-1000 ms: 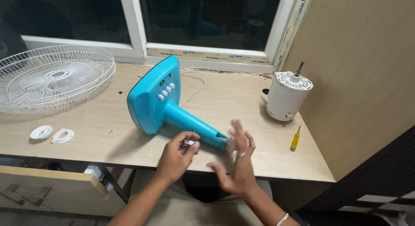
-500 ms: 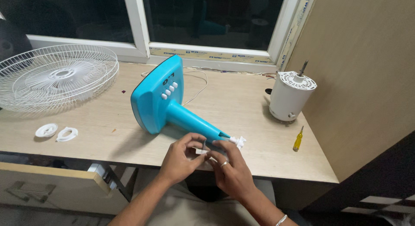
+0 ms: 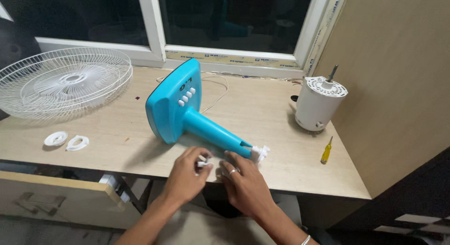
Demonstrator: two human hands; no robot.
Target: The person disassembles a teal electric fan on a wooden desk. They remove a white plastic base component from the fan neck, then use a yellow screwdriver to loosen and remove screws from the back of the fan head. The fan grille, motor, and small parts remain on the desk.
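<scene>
Half a second before, both hands had been raised a little over the bench edge with a small white part held up between their fingertips; at this moment they had dropped lower and closer together, pressed down near the bench's front edge. The left hand (image 3: 187,172) was curled, its fingertips pinching the small white part (image 3: 202,164), which was mostly hidden, so its shape could not be told. The right hand (image 3: 243,181) lay just beside it at 3 o'clock, fingers bent and a ring on one finger; whether it gripped the part too or only touched it could not be told.

The blue fan stand (image 3: 187,111) lay tipped on its side on the bench (image 3: 281,132), in much the same place as before. Its long axis ran from 10 o'clock to 4 o'clock: the broad base with its white buttons faced up toward the window at 10 o'clock, and the narrow neck pointed toward 4 o'clock, ending in a white tip (image 3: 259,153) just above the right hand's fingers.

Away at 9 o'clock rested a white wire fan guard (image 3: 63,81), with two white rings (image 3: 65,141) nearer the front edge. At 2 o'clock stood a white motor (image 3: 320,103), shaft up, and a yellow screwdriver (image 3: 326,152) lay below it at 3 o'clock of the hands. A thin white cord (image 3: 218,92) trailed behind the stand.
</scene>
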